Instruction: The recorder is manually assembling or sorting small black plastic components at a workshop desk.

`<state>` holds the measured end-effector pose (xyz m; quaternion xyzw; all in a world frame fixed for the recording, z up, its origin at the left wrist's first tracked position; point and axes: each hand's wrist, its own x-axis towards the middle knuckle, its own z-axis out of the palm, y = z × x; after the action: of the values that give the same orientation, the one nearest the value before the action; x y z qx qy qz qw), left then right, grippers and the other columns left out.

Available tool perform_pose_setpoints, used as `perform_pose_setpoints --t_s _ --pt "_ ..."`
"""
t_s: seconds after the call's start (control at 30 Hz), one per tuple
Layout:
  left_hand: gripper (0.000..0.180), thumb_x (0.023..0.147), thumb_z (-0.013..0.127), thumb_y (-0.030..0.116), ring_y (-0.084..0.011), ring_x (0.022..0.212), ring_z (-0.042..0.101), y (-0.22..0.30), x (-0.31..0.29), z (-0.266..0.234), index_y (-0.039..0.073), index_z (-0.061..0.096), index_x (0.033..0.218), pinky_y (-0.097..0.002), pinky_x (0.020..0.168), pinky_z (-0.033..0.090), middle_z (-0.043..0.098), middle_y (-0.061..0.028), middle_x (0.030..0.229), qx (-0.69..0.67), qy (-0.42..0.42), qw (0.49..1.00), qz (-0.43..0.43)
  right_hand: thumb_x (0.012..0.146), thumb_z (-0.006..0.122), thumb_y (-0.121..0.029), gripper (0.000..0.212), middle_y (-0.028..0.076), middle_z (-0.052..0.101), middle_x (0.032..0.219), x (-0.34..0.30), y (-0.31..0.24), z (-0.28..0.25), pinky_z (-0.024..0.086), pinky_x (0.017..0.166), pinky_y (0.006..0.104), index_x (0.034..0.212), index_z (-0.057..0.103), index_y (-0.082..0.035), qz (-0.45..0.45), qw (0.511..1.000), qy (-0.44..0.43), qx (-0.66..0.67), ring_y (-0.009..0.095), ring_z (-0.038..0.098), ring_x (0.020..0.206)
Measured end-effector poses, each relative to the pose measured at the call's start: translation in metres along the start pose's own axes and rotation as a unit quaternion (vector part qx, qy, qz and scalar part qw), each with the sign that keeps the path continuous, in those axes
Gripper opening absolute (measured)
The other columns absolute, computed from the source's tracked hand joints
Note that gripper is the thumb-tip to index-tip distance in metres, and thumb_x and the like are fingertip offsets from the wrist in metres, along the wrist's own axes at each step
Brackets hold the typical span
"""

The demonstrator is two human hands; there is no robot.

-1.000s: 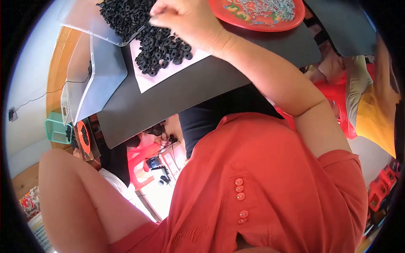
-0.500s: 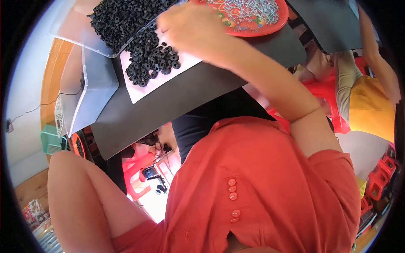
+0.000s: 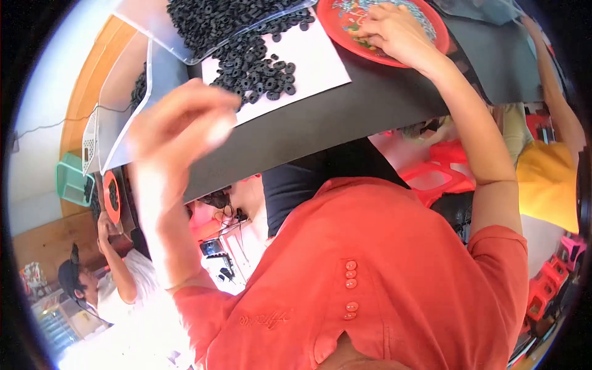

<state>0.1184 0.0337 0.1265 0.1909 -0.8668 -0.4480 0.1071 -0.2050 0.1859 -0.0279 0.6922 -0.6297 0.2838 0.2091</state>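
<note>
— Head view: where do the black rings [image 3: 262,61] lie from you?

— Heaped on the white sheet [image 3: 320,58] at the counter's [image 3: 345,117] far left. My left hand [image 3: 179,126] is nearer, raised just short of them, fingers loosely curled, blurred; I cannot tell whether it holds one.

— Your right hand [image 3: 394,31]?

— Fingers bent down into the red plate [image 3: 431,34], right of the heap.

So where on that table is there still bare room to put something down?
The dark table is bare along its near edge, below the white sheet and the red plate. The sheet's right half is also free. It is crowded at the upper left, where black rings spill from a clear tray, and on the plate, where the right hand rests.
</note>
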Motion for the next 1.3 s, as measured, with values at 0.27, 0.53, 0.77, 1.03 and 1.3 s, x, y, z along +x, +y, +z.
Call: perform_pose_setpoints --t_s 0.27,0.53,0.77,1.03,1.3 --pt "0.018 0.074 0.069 0.016 -0.0231 0.069 0.064 -0.095 0.123 0.038 -0.001 0.069 0.079 -0.0329 0.065 0.049 0.066 -0.0128 0.075 0.192 0.077 0.969 0.135 0.076 0.067 -0.01 0.01 0.0 0.059 0.089 0.011 -0.01 -0.007 0.038 0.08 0.0368 0.086 0.068 -0.013 0.081 0.99 -0.095 -0.071 0.02 0.054 0.097" --pt "0.029 0.072 0.073 0.031 -0.0319 0.075 0.065 -0.112 0.176 0.069 0.004 0.067 0.08 -0.0405 0.068 0.049 0.066 -0.0142 0.075 0.403 0.108 0.902 0.114 0.079 0.066 -0.013 0.006 0.001 0.059 0.092 0.01 -0.008 -0.008 0.037 0.082 0.0371 0.085 0.066 -0.011 0.096 0.99 -0.094 -0.052 0.022 0.054 0.1" --pt "0.023 0.07 0.073 0.025 -0.0276 0.072 0.065 -0.118 0.178 0.072 0.006 0.069 0.082 -0.0372 0.066 0.05 0.068 -0.0108 0.075 0.347 0.135 0.926 0.069 0.079 0.066 -0.014 0.009 0.003 0.059 0.095 0.023 -0.011 -0.003 0.036 0.084 0.037 0.088 0.067 -0.01 0.082 0.986 -0.148 -0.003 0.022 0.054 0.102" --pt "0.018 0.071 0.07 0.021 -0.0327 0.077 0.065 -0.123 0.173 0.07 0.006 0.068 0.081 -0.0421 0.07 0.051 0.068 -0.0125 0.081 0.31 0.135 0.935 0.107 0.079 0.065 -0.012 0.008 0.004 0.062 0.098 0.016 -0.011 0.002 0.036 0.084 0.0371 0.086 0.067 -0.01 0.072 0.988 -0.133 -0.04 0.023 0.054 0.103" --pt "0.021 0.074 0.07 0.024 -0.0312 0.074 0.065 -0.133 0.179 0.076 0.005 0.068 0.082 -0.0411 0.069 0.05 0.067 -0.0124 0.08 0.395 0.149 0.894 0.152 0.078 0.066 -0.01 0.004 0.006 0.06 0.093 0.024 -0.013 -0.005 0.035 0.085 0.037 0.08 0.062 -0.008 0.09 0.981 -0.17 -0.011 0.024 0.053 0.104"
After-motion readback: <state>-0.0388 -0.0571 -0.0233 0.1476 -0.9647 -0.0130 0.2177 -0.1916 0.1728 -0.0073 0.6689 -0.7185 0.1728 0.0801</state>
